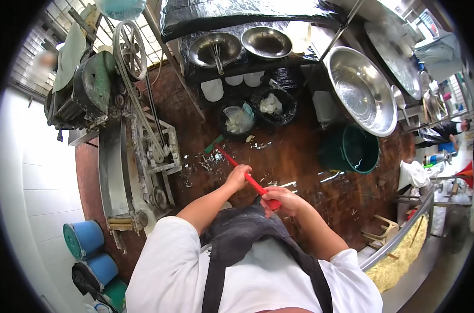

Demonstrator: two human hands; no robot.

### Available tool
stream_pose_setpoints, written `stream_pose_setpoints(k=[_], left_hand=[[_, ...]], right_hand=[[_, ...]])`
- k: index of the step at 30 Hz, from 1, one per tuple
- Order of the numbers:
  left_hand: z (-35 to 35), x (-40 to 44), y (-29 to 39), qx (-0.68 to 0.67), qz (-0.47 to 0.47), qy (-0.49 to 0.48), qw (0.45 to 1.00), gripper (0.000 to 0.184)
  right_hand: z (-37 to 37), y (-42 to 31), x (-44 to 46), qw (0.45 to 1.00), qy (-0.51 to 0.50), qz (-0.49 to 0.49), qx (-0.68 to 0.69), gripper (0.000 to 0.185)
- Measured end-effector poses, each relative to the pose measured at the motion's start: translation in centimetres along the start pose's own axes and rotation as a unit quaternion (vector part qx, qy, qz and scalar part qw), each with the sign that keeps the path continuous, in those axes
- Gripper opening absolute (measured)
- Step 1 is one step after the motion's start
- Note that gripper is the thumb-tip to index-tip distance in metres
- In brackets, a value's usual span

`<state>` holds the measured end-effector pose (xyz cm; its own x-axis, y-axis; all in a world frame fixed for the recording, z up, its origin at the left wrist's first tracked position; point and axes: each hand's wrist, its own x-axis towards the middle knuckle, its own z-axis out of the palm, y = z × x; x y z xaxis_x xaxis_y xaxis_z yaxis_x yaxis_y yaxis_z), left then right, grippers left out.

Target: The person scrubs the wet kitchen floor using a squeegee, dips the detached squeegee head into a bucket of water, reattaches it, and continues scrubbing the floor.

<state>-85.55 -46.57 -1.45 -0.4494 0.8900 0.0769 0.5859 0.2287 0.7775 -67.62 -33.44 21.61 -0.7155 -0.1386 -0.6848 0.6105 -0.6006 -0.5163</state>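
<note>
A broom with a red handle (255, 183) and a green head (213, 144) reaches from my waist down to the floor. My left hand (238, 177) is wrapped round the middle of the handle. Near its upper end, my right hand (280, 201) grips the same handle. White scraps (212, 166) lie scattered around the green head on the reddish-brown floor. Just beyond the head stands a black bin (237, 136) with bags and refuse inside, and a second black bin (288, 119) is beside it.
To the left is a belt-driven machine (94, 78) with a large pulley wheel (129, 50). A dark green bin (335, 151) and a wide metal basin (361, 88) are at the right. Two metal bowls (267, 43) sit on the far table. Blue buckets (84, 239) line the left wall.
</note>
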Motion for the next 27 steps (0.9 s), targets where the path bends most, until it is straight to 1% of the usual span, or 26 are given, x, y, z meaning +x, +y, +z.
stream_pose_setpoints(k=[1, 4, 5, 8, 11, 27], left_hand=[[-0.5, 0.0, -0.2, -0.009, -0.003, -0.005, 1.000, 0.022], [-2.6, -0.2, -0.1, 0.008, -0.032, -0.059, 0.998, 0.019], [-2.9, -0.3, -0.3, 0.006, -0.023, -0.055, 0.998, 0.019], [-3.6, -0.8, -0.7, 0.000, -0.039, -0.070, 0.997, 0.019], [-3.5, -1.3, -1.7, 0.003, -0.002, -0.049, 0.999, 0.019], [-4.8, -0.8, -2.1, -0.004, 0.008, -0.053, 0.999, 0.022]], right_hand=[[0.7, -0.3, 0.2, 1.000, 0.000, -0.001, 0.003, 0.019], [2.2, -0.9, 0.6, 1.000, -0.002, -0.007, -0.019, 0.015], [2.7, -0.8, 0.7, 1.000, 0.003, -0.005, -0.018, 0.015], [3.8, -0.5, 1.1, 1.000, 0.009, 0.000, -0.022, 0.016], [4.3, -0.1, 1.6, 0.999, 0.003, 0.001, -0.034, 0.017], [5.3, -0.8, 2.3, 1.000, 0.005, -0.011, -0.009, 0.017]])
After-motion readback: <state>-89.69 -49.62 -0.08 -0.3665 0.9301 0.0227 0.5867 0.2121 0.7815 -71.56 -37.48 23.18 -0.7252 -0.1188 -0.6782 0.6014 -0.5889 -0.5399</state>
